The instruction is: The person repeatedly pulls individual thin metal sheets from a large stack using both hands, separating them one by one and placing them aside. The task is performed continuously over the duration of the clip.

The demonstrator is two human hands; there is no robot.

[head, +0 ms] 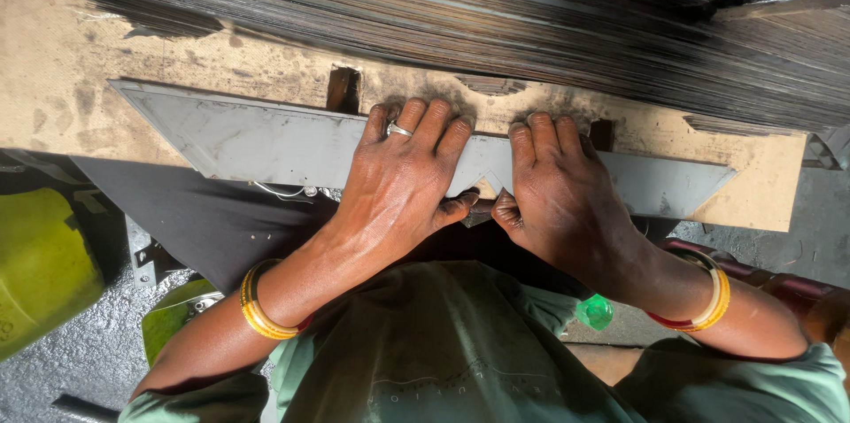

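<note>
Worn, soot-stained tan board (71,60) serves as worktop, two small rectangular slots cut in it. Dark mass of thin metal strips (531,24) stacked along far edge. Below: grey, gritty floor (80,361); yellow-green container (40,268) at left. Daylight, soft shadows.

The grey metal plate (266,144) is a long, flat strip with both ends cut to slanted points, lying flat across the tan board (its face dull, scuffed and smudged dark). It runs from about 10 o'clock to 4 o'clock, tilted slightly down to the right. A small V-notch marks its near edge at mid-length; its middle is covered by hands.
</note>
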